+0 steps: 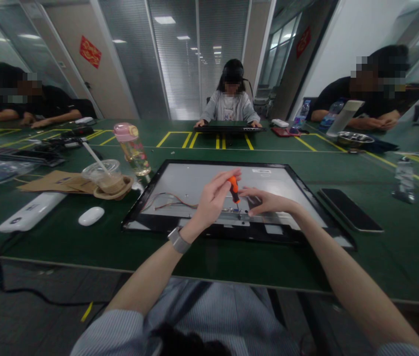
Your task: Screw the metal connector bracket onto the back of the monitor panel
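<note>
My left hand (210, 199), with a watch (178, 241) on its wrist, has its fingers and thumb at the orange-and-black handle of a screwdriver (234, 189). The screwdriver stands nearly upright, its tip down at a small metal part (243, 215) near the front edge of a flat panel (172, 180). Just right of the shaft is my right hand (270, 201), thumb and fingers apart, fingertips close beside the screwdriver. The panel lies flat, grey with a black frame. Thin wires (172, 199) run across its left part. The screwdriver's exact tip is too small to make out.
Left of the panel are a drink cup (107, 173) with a straw, a pink-lidded bottle (132, 148), a white case (91, 216) and a corded white device (31, 212). A phone (350, 209) lies to the right. A person opposite holds another dark panel (229, 128); others sit at both sides.
</note>
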`<state>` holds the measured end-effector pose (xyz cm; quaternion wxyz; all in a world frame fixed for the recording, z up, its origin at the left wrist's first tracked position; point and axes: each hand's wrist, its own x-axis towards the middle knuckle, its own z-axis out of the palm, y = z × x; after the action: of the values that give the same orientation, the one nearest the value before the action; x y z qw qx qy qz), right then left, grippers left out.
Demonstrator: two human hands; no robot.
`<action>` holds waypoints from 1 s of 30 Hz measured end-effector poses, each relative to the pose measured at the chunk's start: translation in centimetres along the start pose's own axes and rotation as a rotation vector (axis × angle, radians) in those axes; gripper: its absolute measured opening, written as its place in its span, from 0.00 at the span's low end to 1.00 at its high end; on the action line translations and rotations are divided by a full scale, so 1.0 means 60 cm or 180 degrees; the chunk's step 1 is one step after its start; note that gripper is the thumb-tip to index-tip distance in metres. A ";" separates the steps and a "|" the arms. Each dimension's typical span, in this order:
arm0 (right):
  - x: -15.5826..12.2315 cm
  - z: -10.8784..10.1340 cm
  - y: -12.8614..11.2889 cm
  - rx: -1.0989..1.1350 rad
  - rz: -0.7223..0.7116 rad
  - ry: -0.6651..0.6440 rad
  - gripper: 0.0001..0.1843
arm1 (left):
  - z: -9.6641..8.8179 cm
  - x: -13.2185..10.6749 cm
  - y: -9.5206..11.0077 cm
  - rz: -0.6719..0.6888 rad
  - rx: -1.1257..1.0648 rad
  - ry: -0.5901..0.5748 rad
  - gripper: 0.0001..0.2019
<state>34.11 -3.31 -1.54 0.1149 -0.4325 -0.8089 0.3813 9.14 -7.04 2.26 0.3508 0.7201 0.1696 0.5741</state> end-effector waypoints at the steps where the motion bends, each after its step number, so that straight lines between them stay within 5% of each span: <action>1: 0.000 0.000 -0.001 0.0001 0.0007 0.0001 0.47 | 0.000 0.000 0.000 -0.0019 -0.0065 -0.0034 0.16; 8: -0.002 -0.002 -0.009 -0.0044 0.0021 0.0025 0.45 | 0.000 0.001 -0.006 0.0042 0.0393 0.0361 0.06; 14: -0.002 -0.002 -0.012 -0.0052 0.0009 0.0005 0.45 | 0.003 -0.002 -0.001 -0.0097 0.0099 0.0048 0.15; 20: -0.002 -0.002 -0.010 -0.0072 -0.0008 0.0025 0.45 | 0.001 -0.001 -0.010 0.0046 0.0583 0.0462 0.06; 26: -0.001 0.000 -0.007 0.0009 0.0052 0.0021 0.46 | 0.000 -0.003 -0.003 0.0174 0.0524 0.0335 0.14; 30: -0.002 -0.001 -0.009 0.0000 0.0058 -0.0006 0.46 | 0.002 -0.003 -0.003 0.0175 0.0659 0.0485 0.09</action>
<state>33.87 -3.55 -1.13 0.1107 -0.4395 -0.8050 0.3828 9.24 -7.08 1.97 0.2449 0.7111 0.2343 0.6160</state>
